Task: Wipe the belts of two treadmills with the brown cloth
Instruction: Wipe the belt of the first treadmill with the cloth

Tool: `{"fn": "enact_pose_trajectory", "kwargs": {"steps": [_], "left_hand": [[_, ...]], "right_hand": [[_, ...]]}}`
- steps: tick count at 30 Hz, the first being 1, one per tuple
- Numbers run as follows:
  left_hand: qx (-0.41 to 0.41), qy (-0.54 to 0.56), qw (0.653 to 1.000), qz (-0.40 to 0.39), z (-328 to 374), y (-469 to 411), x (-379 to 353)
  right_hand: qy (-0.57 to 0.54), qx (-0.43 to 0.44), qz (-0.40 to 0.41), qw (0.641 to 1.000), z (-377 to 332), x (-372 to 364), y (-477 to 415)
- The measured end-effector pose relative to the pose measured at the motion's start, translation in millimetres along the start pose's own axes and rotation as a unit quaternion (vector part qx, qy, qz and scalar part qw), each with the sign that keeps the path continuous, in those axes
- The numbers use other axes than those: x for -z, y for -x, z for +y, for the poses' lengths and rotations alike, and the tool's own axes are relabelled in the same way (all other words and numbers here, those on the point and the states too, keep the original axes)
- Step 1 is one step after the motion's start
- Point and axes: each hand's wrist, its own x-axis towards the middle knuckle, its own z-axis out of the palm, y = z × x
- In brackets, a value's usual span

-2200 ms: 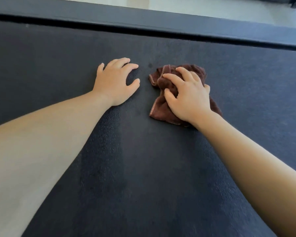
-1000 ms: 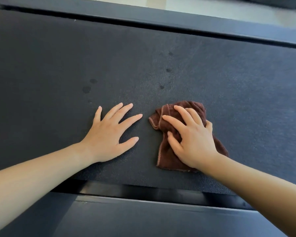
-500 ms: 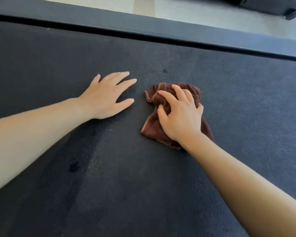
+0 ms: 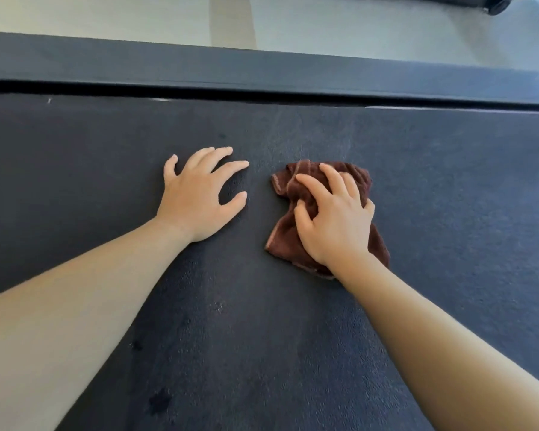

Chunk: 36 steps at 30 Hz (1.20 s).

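Note:
A dark treadmill belt (image 4: 448, 188) fills most of the view. On it lies a crumpled brown cloth (image 4: 285, 234) with a lighter hem. My right hand (image 4: 333, 222) lies on top of the cloth, fingers curled into its folds and thumb pinching a ridge of fabric. My left hand (image 4: 196, 197) rests palm-down on the bare belt just left of the cloth, fingers spread and slightly arched, holding nothing. A few dark damp spots (image 4: 159, 401) mark the belt near my left forearm.
The treadmill's dark side rail (image 4: 262, 70) runs across the top beyond a narrow black gap. Past it is pale floor (image 4: 106, 14). A dark object on a wheel (image 4: 498, 6) sits at the top right corner.
Both hands and the cloth have slid across the belt toward the far rail since a second ago. The near edge of the belt has left the view. My left fingers have arched slightly.

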Motion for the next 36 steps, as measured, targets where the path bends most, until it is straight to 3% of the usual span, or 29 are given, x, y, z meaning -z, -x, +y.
{"fn": "enact_pose_trajectory", "kwargs": {"steps": [10, 19, 29, 36], "left_hand": [[0.028, 0.003, 1.0, -0.008, 2, -2, 2], [0.008, 0.022, 1.0, -0.001, -3, -3, -1], [-0.031, 0.028, 0.999, 0.005, -10, 18, 8], [-0.154, 0.037, 0.982, -0.103, -30, 152, 58]], "right_hand": [[-0.014, 0.018, 0.011, 1.0, 2, -22, -128], [-0.009, 0.022, 0.003, 1.0, 1, -17, -123], [0.011, 0.004, 0.001, 1.0, -27, -9, 5], [-0.003, 0.042, -0.025, 0.999, -68, 3, 162]]}}
